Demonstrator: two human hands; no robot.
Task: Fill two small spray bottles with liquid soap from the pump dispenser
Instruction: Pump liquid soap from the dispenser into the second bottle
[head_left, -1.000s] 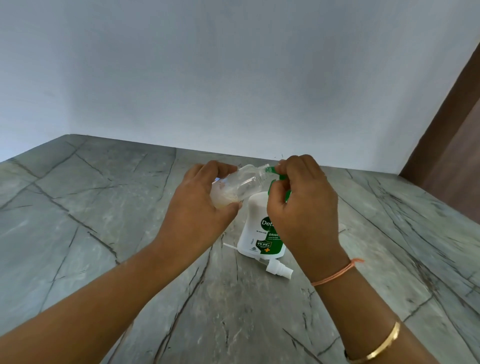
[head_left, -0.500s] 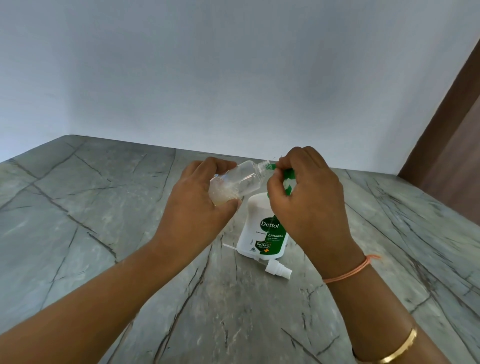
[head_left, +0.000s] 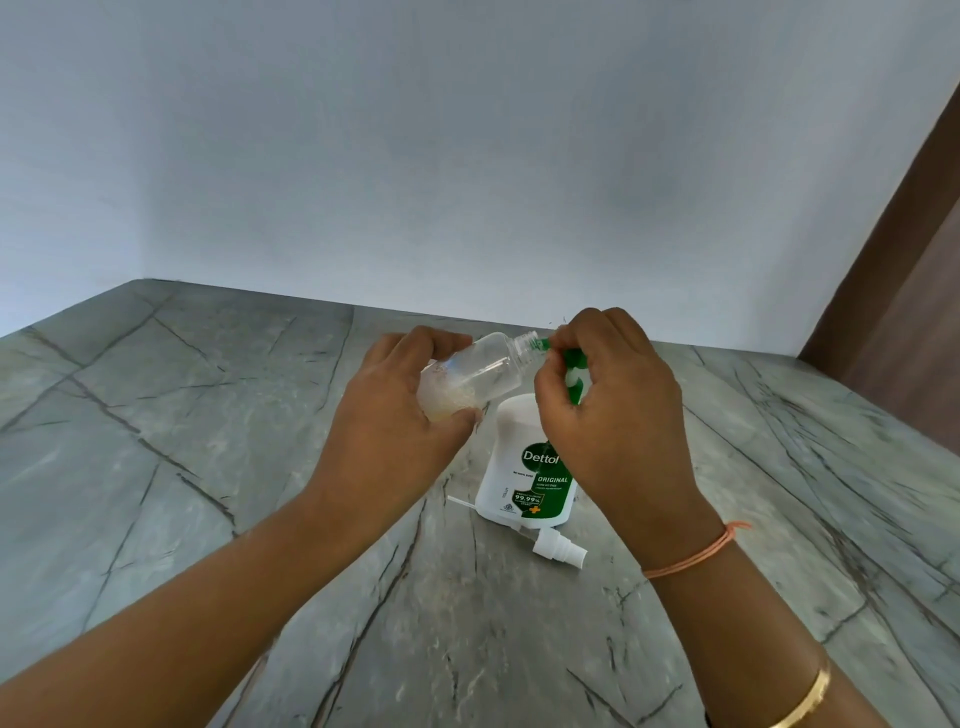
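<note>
The left hand (head_left: 395, 431) is wrapped around a small clear plastic spray bottle (head_left: 475, 374), tilted with its open neck touching the green nozzle of the white pump dispenser (head_left: 530, 462), whose head the right hand (head_left: 618, 410) clasps. If the neck slips off that nozzle, soap could spill onto the grey marble-patterned counter (head_left: 208, 467) below, near the loose white spray cap (head_left: 558, 548).

Right hand (head_left: 618, 415) risen a little off the green pump head (head_left: 573, 366), toward 12 o'clock; spray bottle (head_left: 475, 374) in left hand (head_left: 395, 415) tipped slightly further, mouth at nozzle
</note>
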